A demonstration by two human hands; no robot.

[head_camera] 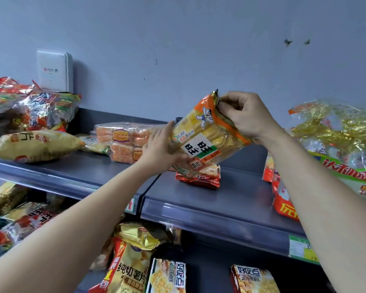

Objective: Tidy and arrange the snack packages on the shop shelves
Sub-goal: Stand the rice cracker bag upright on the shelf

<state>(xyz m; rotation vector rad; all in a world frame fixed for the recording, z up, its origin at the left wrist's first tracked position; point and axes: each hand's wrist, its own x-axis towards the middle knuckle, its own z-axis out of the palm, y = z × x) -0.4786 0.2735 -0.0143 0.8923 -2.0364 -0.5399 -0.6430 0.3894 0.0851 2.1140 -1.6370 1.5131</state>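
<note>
The right hand (247, 115) is closed in a pinch on the crimped top end of a yellow and orange rice cracker pack (207, 136), fingers curled over the seal. The left hand (161, 149) grips the pack's lower end, fingers running up along its far edge and thumb across the bottom. Between the two hands the pack hangs tilted in the air, just above the upper shelf (230, 197). Right under it, below the left hand's fingertips, a red packet (199, 176) lies flat on that shelf. Beyond the left hand sit stacked clear packs of orange cakes (123, 142), and further out a yellow bag (34, 146). Out past the right wrist, gold-foil packs (336, 132) are heaped. Beneath both forearms, a crisp bag (131, 267) stands on the lower shelf
</note>
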